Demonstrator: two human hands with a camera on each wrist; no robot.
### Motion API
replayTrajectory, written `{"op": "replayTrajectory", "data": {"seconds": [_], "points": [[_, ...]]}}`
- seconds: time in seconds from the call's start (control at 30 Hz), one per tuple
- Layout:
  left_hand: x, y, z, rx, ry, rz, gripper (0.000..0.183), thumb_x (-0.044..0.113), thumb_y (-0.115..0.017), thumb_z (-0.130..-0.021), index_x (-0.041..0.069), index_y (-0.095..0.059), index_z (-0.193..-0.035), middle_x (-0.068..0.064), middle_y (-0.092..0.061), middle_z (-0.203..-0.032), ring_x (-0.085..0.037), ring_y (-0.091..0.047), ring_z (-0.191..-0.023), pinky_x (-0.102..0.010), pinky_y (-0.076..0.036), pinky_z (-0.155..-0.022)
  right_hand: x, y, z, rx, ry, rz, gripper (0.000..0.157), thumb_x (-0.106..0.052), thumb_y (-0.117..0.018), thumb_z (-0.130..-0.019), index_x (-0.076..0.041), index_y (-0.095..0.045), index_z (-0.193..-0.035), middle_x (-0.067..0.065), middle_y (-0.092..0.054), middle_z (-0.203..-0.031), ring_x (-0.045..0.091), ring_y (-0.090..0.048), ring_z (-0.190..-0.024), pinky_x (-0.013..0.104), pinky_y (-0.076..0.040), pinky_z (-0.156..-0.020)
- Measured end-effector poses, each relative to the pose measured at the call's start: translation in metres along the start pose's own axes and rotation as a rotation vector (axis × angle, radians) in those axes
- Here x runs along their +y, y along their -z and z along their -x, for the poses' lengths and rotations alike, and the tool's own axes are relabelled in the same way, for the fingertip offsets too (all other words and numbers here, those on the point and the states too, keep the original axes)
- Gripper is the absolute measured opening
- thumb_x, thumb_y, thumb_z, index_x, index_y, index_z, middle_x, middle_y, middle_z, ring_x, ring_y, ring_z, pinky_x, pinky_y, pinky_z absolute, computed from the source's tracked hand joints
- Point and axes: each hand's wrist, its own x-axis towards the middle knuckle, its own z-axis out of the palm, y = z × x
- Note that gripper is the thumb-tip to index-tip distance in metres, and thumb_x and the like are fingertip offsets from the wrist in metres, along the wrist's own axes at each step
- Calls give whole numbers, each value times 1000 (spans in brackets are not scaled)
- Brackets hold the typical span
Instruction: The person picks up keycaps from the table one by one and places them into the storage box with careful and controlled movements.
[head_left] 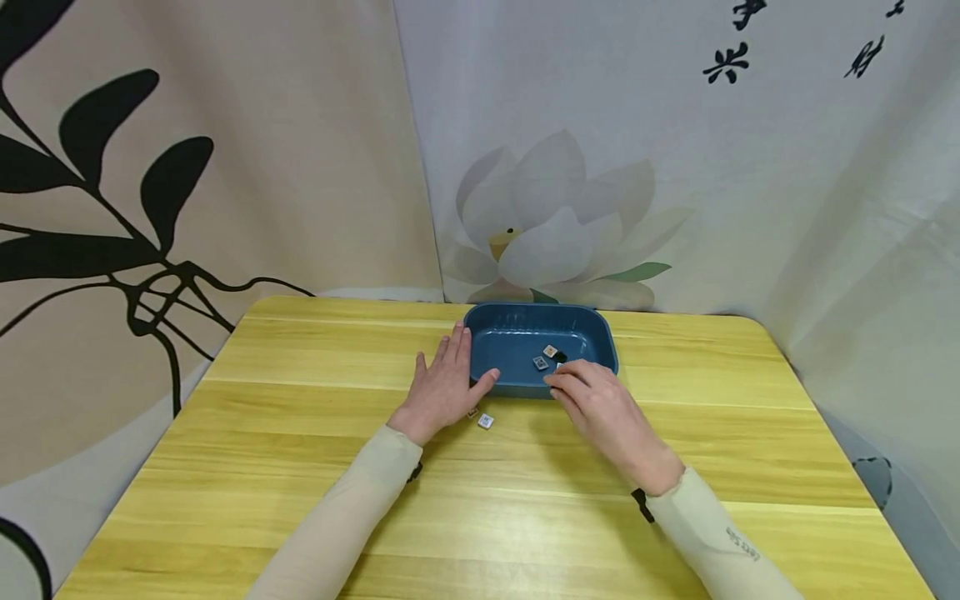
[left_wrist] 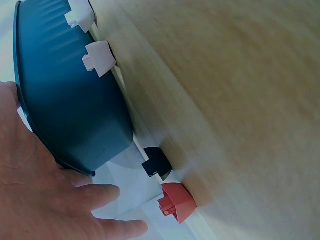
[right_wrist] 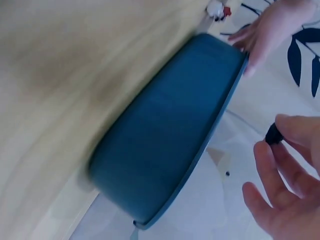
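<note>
A dark blue rectangular tray (head_left: 517,390) stands on the table. My left hand (head_left: 444,387) rests against its left end with the fingers straight. Over the tray's front right rim, my right hand (head_left: 603,408) pinches a small black keycap (right_wrist: 273,134) between thumb and fingertips. Inside the tray lie a grey keycap (head_left: 540,363) and a light one (head_left: 550,352), with something black beside them. By my left hand, the left wrist view has a white keycap (left_wrist: 82,15), a pinkish keycap (left_wrist: 100,58), a black keycap (left_wrist: 157,162) and a red keycap (left_wrist: 178,202) on the table.
The yellow wooden table (head_left: 315,467) extends to both sides and in front of the tray. Behind it hangs a pale curtain (head_left: 337,167) printed with dark leaves and a lotus. The tray stands near the table's back edge.
</note>
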Motion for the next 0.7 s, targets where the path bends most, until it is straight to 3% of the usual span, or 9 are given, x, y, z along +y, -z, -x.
{"op": "replayTrajectory", "data": {"seconds": [0.27, 0.7], "points": [[-1, 1, 0, -4, 1, -8, 97, 72, -35, -102, 2, -10, -166, -11, -1, -174, -36, -18, -157, -73, -16, -117, 17, 0, -8, 13, -92, -7, 22, -3, -81, -89, -3, -77, -110, 9, -69, -107, 26, -67, -96, 41, -58, -83], [0, 0, 0, -6, 7, 13, 95, 68, -39, -103, 3, -9, -166, -10, 0, -174, -36, -15, -158, -73, -14, -117, 45, -20, -33, -153, -205, 33, 19, -7, -77, -94, -1, -77, -112, 10, -70, -104, 24, -69, -90, 38, -59, -77]]}}
